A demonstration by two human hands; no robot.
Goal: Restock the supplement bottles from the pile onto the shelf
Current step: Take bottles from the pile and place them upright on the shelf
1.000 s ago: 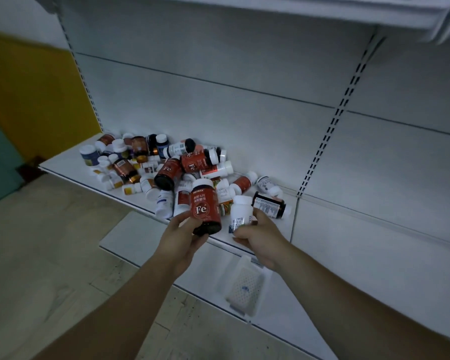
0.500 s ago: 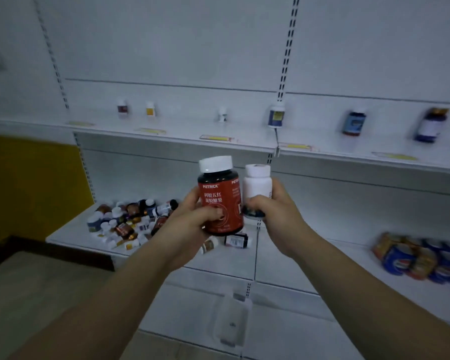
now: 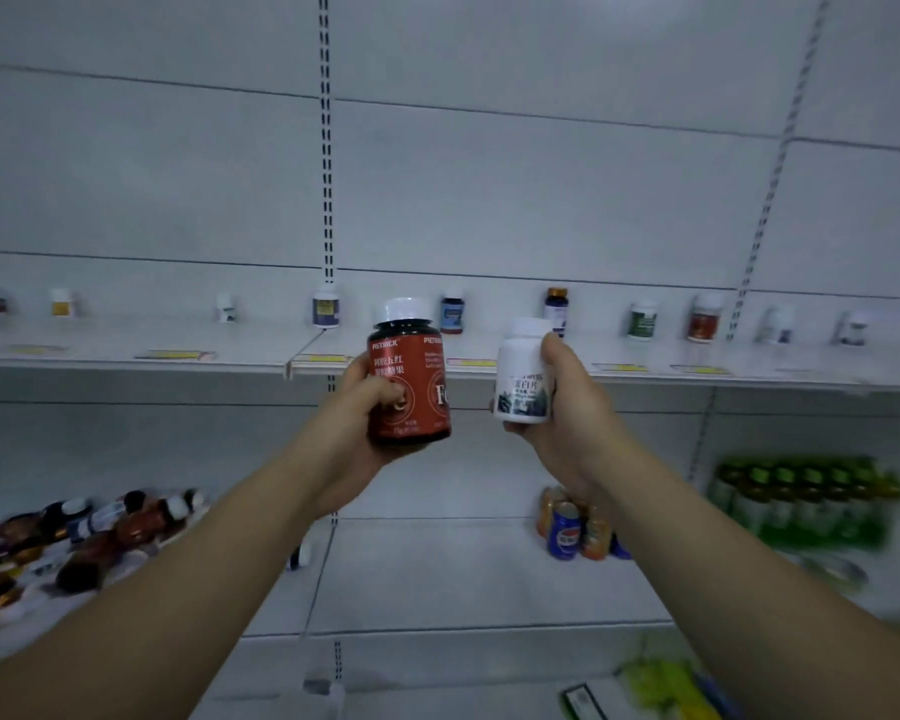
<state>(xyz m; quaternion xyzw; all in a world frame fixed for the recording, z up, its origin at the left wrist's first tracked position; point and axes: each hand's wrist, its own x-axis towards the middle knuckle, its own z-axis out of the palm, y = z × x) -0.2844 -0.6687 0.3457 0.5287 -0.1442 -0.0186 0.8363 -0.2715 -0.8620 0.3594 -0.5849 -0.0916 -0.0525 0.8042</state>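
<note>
we've got left hand (image 3: 365, 407) fingers wrapped round the red bottle (image 3: 409, 374) | right hand (image 3: 562, 407) fingers curled round the white bottle (image 3: 521, 376) | both just off the shelf (image 3: 240, 356) front edge, wide gaps between its bottles

Wide bare gaps stood open along the upper shelf (image 3: 126, 340) between its single upright bottles (image 3: 326, 307), well apart from one another, while the pile (image 3: 74, 532) crowded the lower shelf's left and soda cans (image 3: 572, 527) blocked its right.

Colours I saw at the grips

I held a red-labelled, white-capped bottle (image 3: 409, 374) left; an all-white bottle (image 3: 521, 375), dark label band, right.
</note>
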